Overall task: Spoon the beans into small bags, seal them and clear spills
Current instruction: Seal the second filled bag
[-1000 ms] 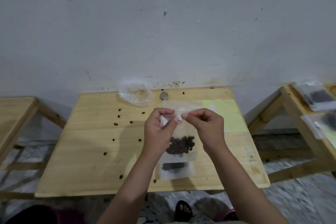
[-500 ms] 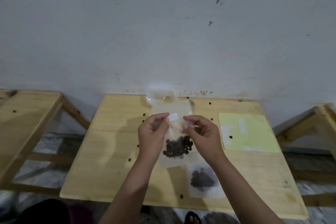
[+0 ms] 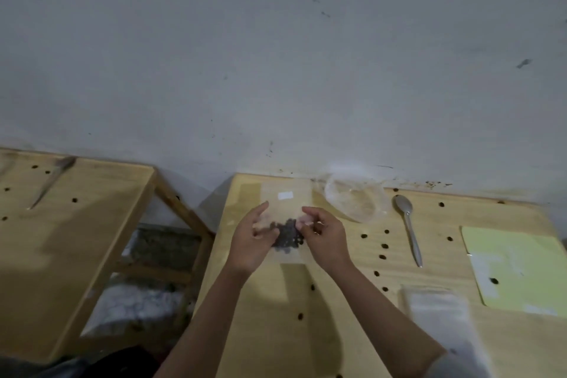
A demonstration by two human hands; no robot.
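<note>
Both hands held a small clear bag (image 3: 287, 209) upright above the wooden table (image 3: 306, 316). The left hand (image 3: 253, 242) gripped the bag's left edge, thumb raised and fingers curled behind the film. The right hand (image 3: 322, 238) pinched the right edge between thumb and bent fingers; blur made the exact contact uncertain. Dark beans (image 3: 288, 236) sat in the bag's lower half, between the two hands. Beyond the right hand lay a crumpled plastic bag (image 3: 356, 199) and a metal spoon (image 3: 409, 230). Loose spilled beans (image 3: 382, 245) dotted the table right of that hand, near a yellow-green sheet (image 3: 518, 267).
</note>
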